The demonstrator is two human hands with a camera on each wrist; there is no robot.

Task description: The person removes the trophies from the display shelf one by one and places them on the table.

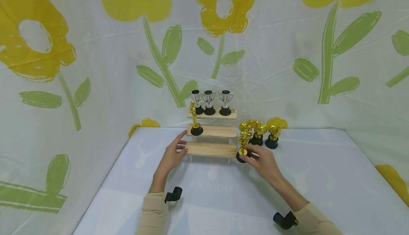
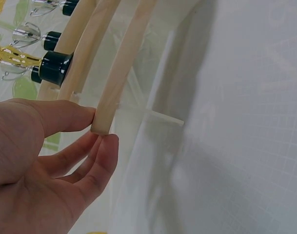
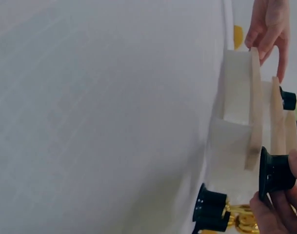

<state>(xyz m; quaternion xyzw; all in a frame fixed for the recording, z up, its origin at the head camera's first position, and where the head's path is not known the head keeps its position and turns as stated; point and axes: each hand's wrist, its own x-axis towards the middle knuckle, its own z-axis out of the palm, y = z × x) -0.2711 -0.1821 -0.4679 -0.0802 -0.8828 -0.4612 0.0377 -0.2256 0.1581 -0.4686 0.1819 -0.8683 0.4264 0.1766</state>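
Note:
A three-tier wooden shelf (image 1: 211, 149) stands on the table. At its left end my left hand (image 1: 172, 154) pinches the lowest board (image 2: 120, 68) between thumb and fingers. My right hand (image 1: 262, 159) grips a gold figure trophy (image 1: 244, 137) by its lower part, just off the shelf's right end. In the right wrist view its black base (image 3: 276, 173) shows between thumb and fingers, lifted off the table. Another gold statuette (image 1: 193, 116) is upright at the left of the middle tier. On the top tier are three silver cups (image 1: 208, 98) with black bases.
Several gold trophies (image 1: 273, 135) stand on the table (image 1: 306, 178) right of the shelf, partly behind the held one. A flowered cloth backdrop (image 1: 268, 68) rises close behind. Black cameras (image 1: 174, 194) are worn on both wrists.

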